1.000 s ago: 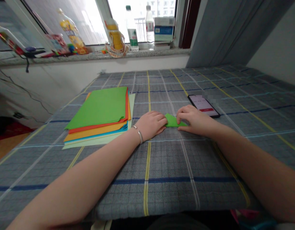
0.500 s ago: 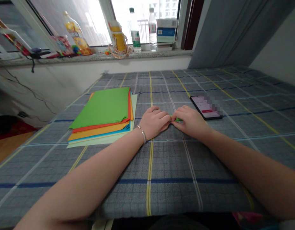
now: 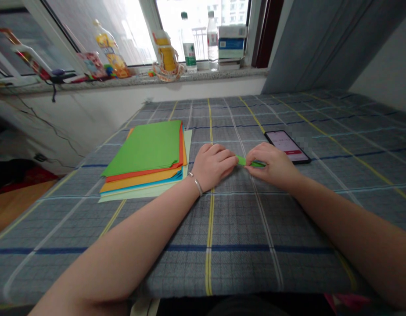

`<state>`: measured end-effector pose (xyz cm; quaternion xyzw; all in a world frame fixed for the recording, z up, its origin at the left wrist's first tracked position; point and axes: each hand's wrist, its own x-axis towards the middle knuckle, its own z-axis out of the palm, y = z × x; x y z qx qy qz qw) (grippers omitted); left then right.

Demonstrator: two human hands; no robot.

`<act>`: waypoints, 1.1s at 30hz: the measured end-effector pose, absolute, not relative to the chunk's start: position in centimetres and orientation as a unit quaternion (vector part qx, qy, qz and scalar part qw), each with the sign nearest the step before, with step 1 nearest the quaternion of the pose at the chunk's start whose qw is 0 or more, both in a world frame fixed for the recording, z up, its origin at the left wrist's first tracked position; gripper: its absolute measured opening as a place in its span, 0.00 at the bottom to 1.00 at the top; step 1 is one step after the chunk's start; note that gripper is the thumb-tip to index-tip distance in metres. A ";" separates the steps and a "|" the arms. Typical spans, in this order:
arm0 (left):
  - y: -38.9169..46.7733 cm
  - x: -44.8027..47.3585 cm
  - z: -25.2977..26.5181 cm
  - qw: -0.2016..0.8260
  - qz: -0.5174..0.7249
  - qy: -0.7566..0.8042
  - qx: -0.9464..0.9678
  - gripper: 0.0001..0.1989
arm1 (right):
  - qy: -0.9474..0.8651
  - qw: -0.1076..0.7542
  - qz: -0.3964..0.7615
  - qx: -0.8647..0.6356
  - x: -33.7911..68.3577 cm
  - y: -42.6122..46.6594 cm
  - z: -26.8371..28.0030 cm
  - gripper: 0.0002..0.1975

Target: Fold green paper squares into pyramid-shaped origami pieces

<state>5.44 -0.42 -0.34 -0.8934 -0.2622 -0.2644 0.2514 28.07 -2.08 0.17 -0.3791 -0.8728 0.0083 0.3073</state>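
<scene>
A narrow folded strip of green paper point(image 3: 241, 160) lies low over the checked cloth, spanning the gap between my hands. My left hand point(image 3: 214, 164), with a silver bangle at its wrist, covers the left part of the strip, fingers closed on it. My right hand point(image 3: 268, 162) pinches the strip between thumb and fingers, its right end showing inside the curl of the hand. To the left of my left hand lies a stack of coloured paper point(image 3: 146, 145), green on top with orange, yellow, blue and pale green sheets beneath.
A phone point(image 3: 286, 145) with a lit screen lies just beyond my right hand. The checked cloth point(image 3: 176, 272) covers the table. On the windowsill stand bottles point(image 3: 189, 48), a yellow flask point(image 3: 167, 55) and stacked boxes point(image 3: 231, 46).
My right hand has slid a little to the right, away from my left hand. More of the green strip shows between them. The view has shifted slightly.
</scene>
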 end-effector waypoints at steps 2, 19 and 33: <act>-0.3 5.2 -0.3 0.248 -0.264 -0.277 -0.890 0.09 | -0.869 0.311 0.014 -0.384 28.4 -2.0 0.2 0.04; 0.9 3.8 -0.5 0.244 -0.286 -0.292 -0.879 0.09 | -0.841 0.297 0.009 -0.452 29.7 -2.4 1.1 0.05; 0.7 4.5 -0.7 0.274 -0.332 -0.279 -0.859 0.08 | -0.848 0.283 -0.175 -0.413 27.6 -3.4 1.1 0.12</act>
